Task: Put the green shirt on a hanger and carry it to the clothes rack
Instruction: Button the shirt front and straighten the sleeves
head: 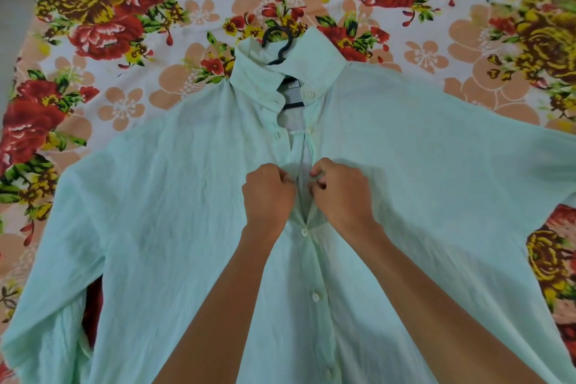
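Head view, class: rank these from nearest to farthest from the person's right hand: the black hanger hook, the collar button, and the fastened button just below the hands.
Measured from the right hand, which pinches the shirt's front edge:
1. Fastened button: just below the hand, on the placket.
2. Collar button: above, at the right collar point.
3. Hanger hook: farthest, poking out past the collar onto the floral sheet.

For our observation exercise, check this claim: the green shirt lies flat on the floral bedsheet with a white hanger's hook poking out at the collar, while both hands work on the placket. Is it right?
One detail is wrong: the hanger is black, not white. The head view shows its dark hook emerging from the collar of the green shirt, which lies on the floral bedsheet, with the left hand and right hand at the placket.
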